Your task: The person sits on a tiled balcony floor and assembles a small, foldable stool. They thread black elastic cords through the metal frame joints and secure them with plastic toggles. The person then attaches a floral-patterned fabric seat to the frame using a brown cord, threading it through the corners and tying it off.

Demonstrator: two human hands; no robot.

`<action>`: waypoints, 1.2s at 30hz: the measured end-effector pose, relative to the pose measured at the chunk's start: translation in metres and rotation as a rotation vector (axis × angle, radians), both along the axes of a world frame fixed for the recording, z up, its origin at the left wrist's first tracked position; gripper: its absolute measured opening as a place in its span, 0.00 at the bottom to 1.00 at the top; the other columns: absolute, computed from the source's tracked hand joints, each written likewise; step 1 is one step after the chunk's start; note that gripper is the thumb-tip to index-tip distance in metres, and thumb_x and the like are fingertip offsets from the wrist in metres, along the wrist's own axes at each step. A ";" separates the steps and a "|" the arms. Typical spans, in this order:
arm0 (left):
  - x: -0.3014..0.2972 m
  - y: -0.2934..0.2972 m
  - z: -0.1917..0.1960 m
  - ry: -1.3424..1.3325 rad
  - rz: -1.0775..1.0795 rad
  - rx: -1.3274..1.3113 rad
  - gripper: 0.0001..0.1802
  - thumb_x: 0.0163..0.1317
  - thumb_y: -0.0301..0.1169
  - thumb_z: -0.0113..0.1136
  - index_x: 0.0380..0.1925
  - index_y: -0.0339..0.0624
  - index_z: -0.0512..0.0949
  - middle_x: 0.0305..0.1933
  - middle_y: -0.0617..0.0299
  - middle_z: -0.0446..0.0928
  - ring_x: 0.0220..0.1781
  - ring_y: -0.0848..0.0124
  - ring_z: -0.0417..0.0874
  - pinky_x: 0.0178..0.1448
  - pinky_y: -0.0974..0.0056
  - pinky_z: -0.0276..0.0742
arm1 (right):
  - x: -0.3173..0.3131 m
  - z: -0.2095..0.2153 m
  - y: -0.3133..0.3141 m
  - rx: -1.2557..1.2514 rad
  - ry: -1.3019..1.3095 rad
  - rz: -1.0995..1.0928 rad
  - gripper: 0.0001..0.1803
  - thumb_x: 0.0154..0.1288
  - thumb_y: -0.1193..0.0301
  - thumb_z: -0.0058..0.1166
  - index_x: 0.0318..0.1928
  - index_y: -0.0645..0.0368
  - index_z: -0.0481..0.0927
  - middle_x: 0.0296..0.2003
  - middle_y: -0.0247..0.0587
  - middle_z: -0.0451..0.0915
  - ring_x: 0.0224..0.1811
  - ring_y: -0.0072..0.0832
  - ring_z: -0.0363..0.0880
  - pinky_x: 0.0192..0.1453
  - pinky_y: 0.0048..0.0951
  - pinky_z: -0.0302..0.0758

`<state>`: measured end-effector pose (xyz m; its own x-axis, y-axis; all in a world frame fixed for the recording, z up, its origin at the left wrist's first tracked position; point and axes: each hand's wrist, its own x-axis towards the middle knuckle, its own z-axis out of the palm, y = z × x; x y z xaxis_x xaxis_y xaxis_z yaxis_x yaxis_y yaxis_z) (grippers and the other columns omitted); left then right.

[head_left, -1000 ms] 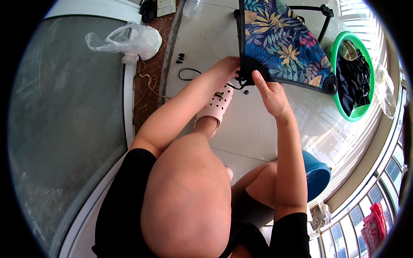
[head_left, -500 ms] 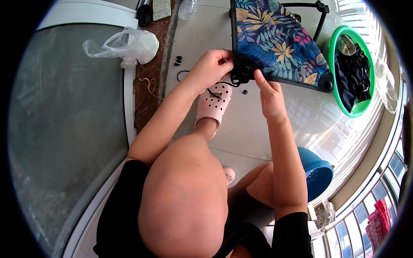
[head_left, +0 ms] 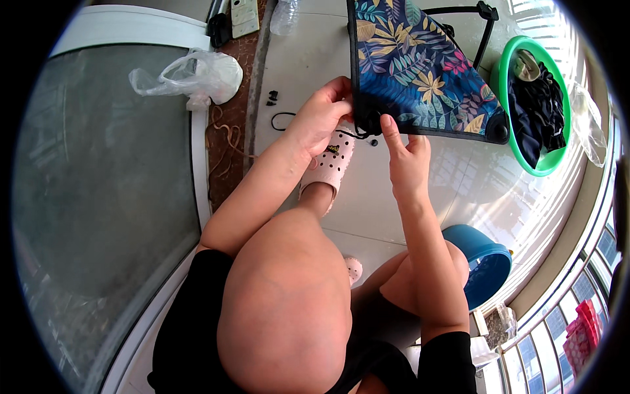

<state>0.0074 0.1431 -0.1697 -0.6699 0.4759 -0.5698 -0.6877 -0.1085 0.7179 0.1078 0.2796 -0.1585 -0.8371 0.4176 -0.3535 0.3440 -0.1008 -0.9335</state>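
A dark blue fabric panel with a leaf-and-flower print and black edging is held up in front of me. My left hand pinches its near left edge, fingertips partly hidden behind the edging. Under the near edge, the fingers of my right hand support it, and the thumb presses by the black corner piece. A thin black cord hangs at that corner, and a loop of black cord shows left of my left hand. Below lies my foot in a pink clog.
Black frame tubes stand behind the panel. A green basin holds dark clothes; a blue bucket sits by my right knee. Small black pieces lie on the floor. At left are a plastic bag and a glass door.
My right hand has lowered slightly and shifted left, with its thumb nearer the corner. The panel has tipped a little, and the cord by the corner hangs differently.
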 end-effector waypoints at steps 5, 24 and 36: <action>-0.007 0.008 0.009 -0.096 0.082 0.085 0.06 0.71 0.28 0.52 0.45 0.40 0.74 0.41 0.66 0.78 0.43 0.74 0.75 0.51 0.67 0.70 | -0.003 0.022 -0.027 -0.311 -0.092 -0.259 0.15 0.71 0.65 0.59 0.50 0.62 0.80 0.41 0.33 0.82 0.38 0.19 0.79 0.48 0.24 0.76; -0.015 -0.021 -0.016 -0.244 0.246 0.442 0.09 0.74 0.28 0.42 0.33 0.42 0.69 0.44 0.57 0.73 0.50 0.62 0.77 0.62 0.59 0.75 | -0.001 0.002 -0.052 -0.368 -0.103 -0.127 0.13 0.77 0.63 0.51 0.39 0.60 0.78 0.26 0.25 0.70 0.28 0.15 0.68 0.37 0.19 0.65; -0.011 -0.007 -0.008 -0.074 0.194 0.300 0.09 0.75 0.32 0.44 0.34 0.45 0.70 0.39 0.63 0.71 0.48 0.65 0.76 0.56 0.58 0.74 | -0.003 -0.030 0.003 -0.080 -0.334 0.177 0.12 0.71 0.66 0.56 0.46 0.62 0.85 0.36 0.29 0.84 0.35 0.14 0.70 0.39 0.21 0.67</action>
<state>-0.0033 0.1365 -0.1781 -0.7263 0.4971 -0.4747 -0.6826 -0.4401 0.5835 0.1052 0.2829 -0.1886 -0.7268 0.2374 -0.6445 0.6465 -0.0805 -0.7587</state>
